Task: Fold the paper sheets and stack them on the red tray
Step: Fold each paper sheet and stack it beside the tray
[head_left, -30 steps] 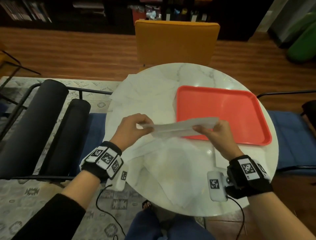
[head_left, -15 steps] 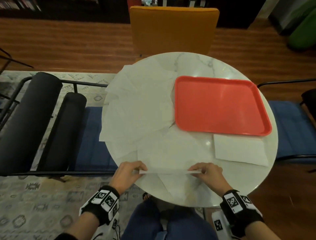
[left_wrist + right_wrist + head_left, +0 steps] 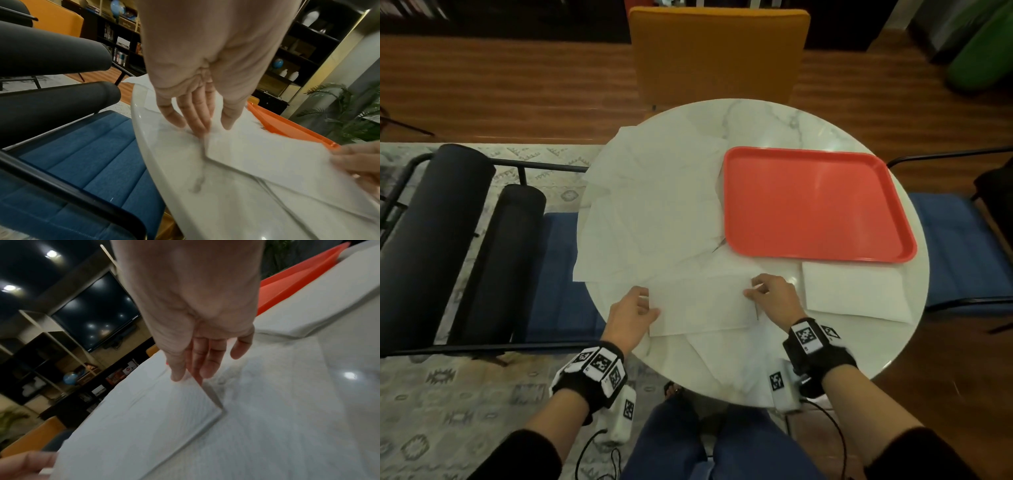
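A folded white paper sheet [image 3: 702, 305] lies nearly flat at the near side of the round table, on top of other sheets. My left hand [image 3: 650, 305] pinches its left edge, thumb on top and fingers beneath [image 3: 211, 128]. My right hand [image 3: 751, 289] pinches its right edge near the far corner [image 3: 189, 376]. The red tray [image 3: 815, 205] sits bare at the right half of the table, beyond my right hand. A second folded sheet [image 3: 856, 291] lies just in front of the tray. Several unfolded sheets [image 3: 654, 205] cover the table's left half.
The white marble table [image 3: 774, 120] is small, and sheets overhang its left edge. An orange chair [image 3: 719, 51] stands at the far side. A black and blue chair [image 3: 482, 240] is at the left, another blue seat [image 3: 962, 240] at the right. My knees are under the near edge.
Both hands brought the folded sheet from mid-air by the tray down and toward me. It now lies flatter on the sheets at the near side, and both hands still pinch it.
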`<state>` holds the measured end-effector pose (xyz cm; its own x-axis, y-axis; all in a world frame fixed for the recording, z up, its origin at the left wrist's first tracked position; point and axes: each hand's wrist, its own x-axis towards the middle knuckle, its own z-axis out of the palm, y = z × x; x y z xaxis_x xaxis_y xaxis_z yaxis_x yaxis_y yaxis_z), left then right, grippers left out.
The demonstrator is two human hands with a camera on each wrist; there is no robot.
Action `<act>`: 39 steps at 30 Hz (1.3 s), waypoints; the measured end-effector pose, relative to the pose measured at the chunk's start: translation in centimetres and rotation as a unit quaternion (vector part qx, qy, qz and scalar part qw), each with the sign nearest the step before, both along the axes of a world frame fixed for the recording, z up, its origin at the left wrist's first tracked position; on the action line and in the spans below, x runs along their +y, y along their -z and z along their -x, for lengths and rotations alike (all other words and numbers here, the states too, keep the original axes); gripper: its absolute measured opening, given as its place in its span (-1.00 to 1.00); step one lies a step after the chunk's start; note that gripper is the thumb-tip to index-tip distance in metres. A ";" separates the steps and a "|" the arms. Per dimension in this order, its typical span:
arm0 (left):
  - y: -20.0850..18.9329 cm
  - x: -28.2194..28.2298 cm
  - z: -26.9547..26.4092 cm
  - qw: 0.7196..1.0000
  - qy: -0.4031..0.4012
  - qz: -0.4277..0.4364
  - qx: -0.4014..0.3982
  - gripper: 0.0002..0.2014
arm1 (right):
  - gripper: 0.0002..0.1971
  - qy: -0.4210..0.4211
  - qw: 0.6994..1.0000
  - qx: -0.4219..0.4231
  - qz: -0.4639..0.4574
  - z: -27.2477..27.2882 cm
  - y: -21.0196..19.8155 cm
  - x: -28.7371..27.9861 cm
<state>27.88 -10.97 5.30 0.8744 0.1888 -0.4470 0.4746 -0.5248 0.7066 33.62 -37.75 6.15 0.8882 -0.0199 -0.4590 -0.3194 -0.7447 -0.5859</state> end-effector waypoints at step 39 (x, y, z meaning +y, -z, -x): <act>0.6 -4.7 2.2 0.869 0.334 -0.332 -0.151 -0.34 | -0.92 -0.212 0.909 -0.318 0.164 4.9 0.8 -0.3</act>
<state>25.67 -15.65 4.66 0.9467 -0.2770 -0.1646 -0.2470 -0.9519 0.1814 28.68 -38.01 5.36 0.9317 0.3429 0.1198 0.3631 -0.8899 -0.2763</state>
